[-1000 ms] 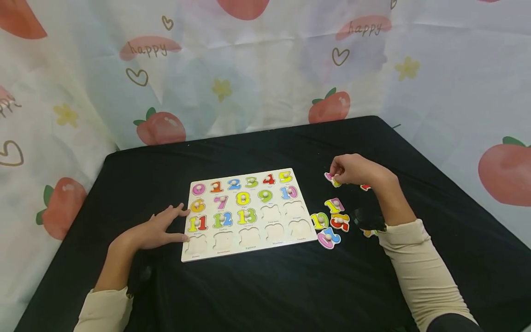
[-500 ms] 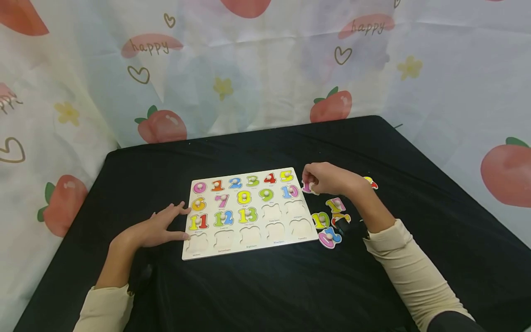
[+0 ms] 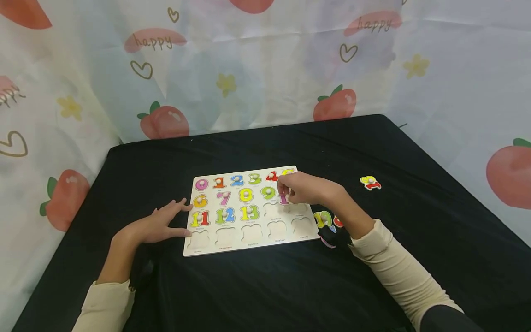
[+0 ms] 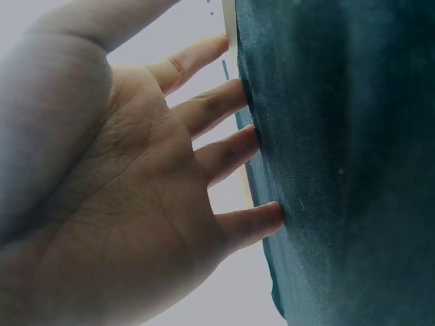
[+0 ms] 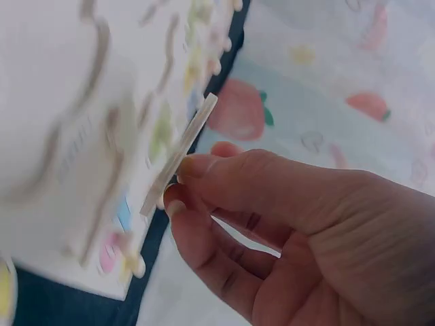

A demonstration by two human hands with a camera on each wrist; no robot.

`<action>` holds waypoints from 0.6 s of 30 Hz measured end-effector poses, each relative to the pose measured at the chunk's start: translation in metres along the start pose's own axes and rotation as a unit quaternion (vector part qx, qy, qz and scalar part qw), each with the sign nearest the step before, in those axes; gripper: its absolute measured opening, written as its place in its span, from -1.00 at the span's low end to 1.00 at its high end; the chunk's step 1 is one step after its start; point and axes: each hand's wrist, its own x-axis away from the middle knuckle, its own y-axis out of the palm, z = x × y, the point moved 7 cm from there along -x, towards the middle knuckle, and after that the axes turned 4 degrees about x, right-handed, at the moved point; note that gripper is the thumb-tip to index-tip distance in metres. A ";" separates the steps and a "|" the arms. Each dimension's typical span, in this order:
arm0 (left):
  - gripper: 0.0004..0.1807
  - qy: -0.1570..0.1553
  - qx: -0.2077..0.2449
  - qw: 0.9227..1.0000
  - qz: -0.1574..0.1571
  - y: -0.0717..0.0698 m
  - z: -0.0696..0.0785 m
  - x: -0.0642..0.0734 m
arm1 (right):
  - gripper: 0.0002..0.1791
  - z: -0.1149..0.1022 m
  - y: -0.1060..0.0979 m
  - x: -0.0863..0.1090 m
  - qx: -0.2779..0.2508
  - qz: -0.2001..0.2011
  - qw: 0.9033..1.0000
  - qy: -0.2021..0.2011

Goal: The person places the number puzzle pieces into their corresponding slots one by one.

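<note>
A wooden number puzzle board [image 3: 212, 220] lies on the black-covered table, its upper rows bearing coloured number pieces with small knobs. Several recesses show bare wood in the lower two rows. My right hand [image 3: 309, 188] pinches a puzzle piece [image 3: 284, 199] with a pink 1 on it, over the board's right part. In the right wrist view the piece [image 5: 194, 129] is seen edge-on between thumb and fingers. My left hand [image 3: 159, 224] has its fingers spread, thumb and fingertips at the board's left edge. The left wrist view shows its palm and straight fingers [image 4: 221, 153].
Loose number pieces [image 3: 322, 219] lie right of the board, partly hidden by the right wrist and a black device on it. One yellow and red piece [image 3: 370, 182] lies farther right. A printed fabric backdrop [image 3: 265, 83] stands behind the table.
My right hand has carried the puzzle piece leftward from the right-hand loose pieces to over the board. The left hand stays at the board's left edge.
</note>
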 end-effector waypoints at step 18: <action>-0.08 -0.001 -0.002 1.000 -0.007 0.000 0.001 -0.001 | -0.80 -0.021 0.026 -0.014 0.023 0.003 1.000 -0.013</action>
